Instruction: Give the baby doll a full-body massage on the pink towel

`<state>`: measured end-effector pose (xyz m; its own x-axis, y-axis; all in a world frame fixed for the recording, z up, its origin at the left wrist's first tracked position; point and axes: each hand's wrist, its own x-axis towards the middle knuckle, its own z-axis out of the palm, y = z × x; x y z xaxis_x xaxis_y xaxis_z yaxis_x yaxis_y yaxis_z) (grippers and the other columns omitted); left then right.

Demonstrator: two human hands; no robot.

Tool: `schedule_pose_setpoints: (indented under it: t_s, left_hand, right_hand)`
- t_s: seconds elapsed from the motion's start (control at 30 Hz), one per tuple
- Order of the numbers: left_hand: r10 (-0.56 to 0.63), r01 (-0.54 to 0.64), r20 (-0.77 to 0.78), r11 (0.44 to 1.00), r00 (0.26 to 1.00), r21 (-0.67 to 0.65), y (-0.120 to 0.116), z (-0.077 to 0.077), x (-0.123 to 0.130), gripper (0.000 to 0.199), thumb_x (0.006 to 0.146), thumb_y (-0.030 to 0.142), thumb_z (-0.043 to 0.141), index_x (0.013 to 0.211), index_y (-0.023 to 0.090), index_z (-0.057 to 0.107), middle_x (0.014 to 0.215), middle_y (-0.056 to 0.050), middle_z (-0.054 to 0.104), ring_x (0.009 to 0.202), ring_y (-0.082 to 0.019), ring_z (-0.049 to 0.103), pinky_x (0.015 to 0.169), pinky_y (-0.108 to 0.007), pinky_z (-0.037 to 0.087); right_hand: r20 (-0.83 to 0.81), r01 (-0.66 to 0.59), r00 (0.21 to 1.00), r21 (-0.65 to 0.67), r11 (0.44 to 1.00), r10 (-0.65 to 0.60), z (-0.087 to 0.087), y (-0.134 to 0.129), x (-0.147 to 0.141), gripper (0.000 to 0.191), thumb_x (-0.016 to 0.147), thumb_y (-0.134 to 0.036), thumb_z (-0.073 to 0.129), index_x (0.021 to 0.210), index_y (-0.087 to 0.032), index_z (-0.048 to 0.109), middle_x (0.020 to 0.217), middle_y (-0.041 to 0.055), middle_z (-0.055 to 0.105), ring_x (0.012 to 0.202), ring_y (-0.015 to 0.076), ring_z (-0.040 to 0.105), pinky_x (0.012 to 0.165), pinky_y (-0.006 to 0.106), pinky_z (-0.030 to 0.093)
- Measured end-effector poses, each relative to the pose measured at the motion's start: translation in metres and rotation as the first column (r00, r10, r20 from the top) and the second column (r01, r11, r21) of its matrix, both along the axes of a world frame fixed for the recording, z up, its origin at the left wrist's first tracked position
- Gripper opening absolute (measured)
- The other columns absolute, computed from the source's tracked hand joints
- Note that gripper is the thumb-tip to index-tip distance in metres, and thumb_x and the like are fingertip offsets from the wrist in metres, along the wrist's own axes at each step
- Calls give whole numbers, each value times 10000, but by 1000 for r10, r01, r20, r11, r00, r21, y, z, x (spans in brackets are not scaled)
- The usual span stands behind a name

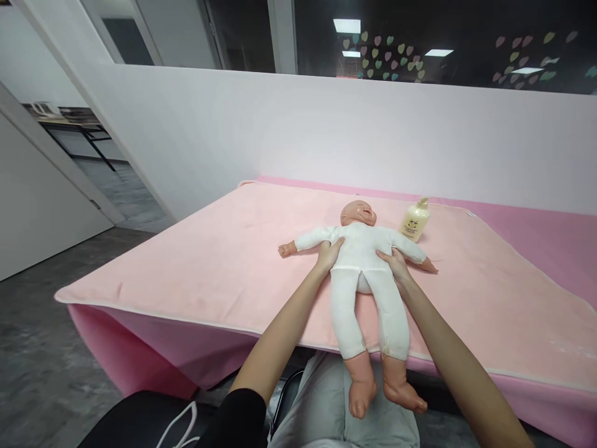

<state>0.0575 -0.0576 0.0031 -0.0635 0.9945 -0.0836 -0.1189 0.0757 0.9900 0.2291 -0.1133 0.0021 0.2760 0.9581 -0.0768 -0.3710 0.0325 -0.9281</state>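
Observation:
A baby doll (361, 249) with a white cloth body lies on its back on a pink blanket (224, 249). Its head points away from me, and its bare feet hang over the table's near edge above my lap. My left hand (329, 254) grips the left side of the doll's torso, thumb on the front. On the opposite side, my right hand (394, 261) holds the torso the same way. Both hands' other fingers are mostly hidden at the doll's sides. Just beyond the doll's arm on the right stands a pale yellow pump bottle (415, 220).
A white wall (326, 130) with a dark window above it rises behind the table. Pink cloth (140, 348) hangs down at the front left. Below it are a black chair (149, 420) and a white cord (180, 429). A doorway opens at the far left.

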Motion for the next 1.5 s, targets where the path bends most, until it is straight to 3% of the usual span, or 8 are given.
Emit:
schedule_pose_setpoints:
  t_s: [0.13, 0.27, 0.37, 0.5, 0.6, 0.77, 0.97, 1.5]
  left_hand:
    - [-150, 146, 82, 988, 985, 50, -3, 5, 1, 311, 669, 359, 665, 837, 107, 595, 1032, -144, 653, 1003, -286, 588, 873, -388, 445]
    - [-392, 379, 205, 920, 897, 101, -12, 15, 2, 398, 677, 338, 662, 996, 109, 601, 1099, -121, 643, 1004, -261, 598, 901, -385, 449]
    - [-461, 445, 214, 888, 861, 119, -15, 16, 3, 486, 652, 317, 704, 1085, 147, 564, 1174, -107, 611, 1037, -258, 590, 898, -387, 465]
    - [-271, 238, 168, 952, 948, 195, -8, 5, 6, 507, 647, 276, 716, 1112, 160, 547, 1238, -99, 570, 1118, -251, 548, 936, -372, 455]
    - [-132, 103, 106, 965, 986, 242, 1, -7, 6, 490, 665, 235, 695, 1123, 141, 548, 1269, -109, 545, 1152, -243, 525, 971, -367, 433]
    - [-27, 52, -90, 957, 996, 287, 6, -14, 4, 465, 707, 198, 655, 1152, 125, 545, 1235, -113, 573, 1109, -219, 558, 972, -349, 431]
    - [143, -20, -330, 937, 933, 348, -1, -11, -2, 434, 735, 289, 641, 1142, 159, 570, 1176, -98, 615, 1093, -226, 567, 949, -359, 437]
    - [139, -33, -342, 954, 929, 298, 3, -15, -3, 357, 766, 365, 591, 1073, 184, 606, 1078, -82, 659, 966, -198, 612, 869, -320, 460]
  right_hand:
    - [2, 85, 996, 31, 996, -85, -5, 7, 2, 368, 532, -185, 742, 863, -198, 580, 870, 11, 690, 792, 187, 649, 673, 288, 554]
    - [-8, 152, 988, 79, 985, -152, -8, 12, 7, 355, 504, -196, 737, 823, -204, 582, 853, -3, 687, 792, 180, 643, 693, 294, 549]
    - [-27, 188, 982, 88, 978, -186, -9, 15, 10, 365, 485, -213, 746, 807, -202, 577, 854, -8, 683, 776, 169, 638, 692, 284, 542]
    - [-34, 189, 982, 99, 977, -186, -6, 12, 8, 373, 512, -233, 748, 831, -213, 556, 893, -15, 681, 805, 160, 638, 715, 277, 540]
    - [7, 131, 991, 36, 991, -131, -1, 9, 4, 317, 578, -251, 722, 854, -207, 572, 926, 3, 682, 843, 158, 638, 746, 267, 537]
    - [85, 67, 994, -12, 998, -66, 2, 6, 2, 268, 645, -258, 670, 900, -206, 604, 986, 11, 676, 894, 157, 631, 780, 253, 528]
    - [96, 32, 995, 31, 999, -35, -1, 6, 3, 314, 634, -280, 669, 931, -205, 601, 974, 7, 679, 875, 173, 634, 774, 281, 526]
    - [114, 48, 992, 56, 997, -54, -3, 7, 3, 342, 606, -294, 664, 928, -200, 597, 968, 10, 680, 895, 192, 621, 772, 297, 512]
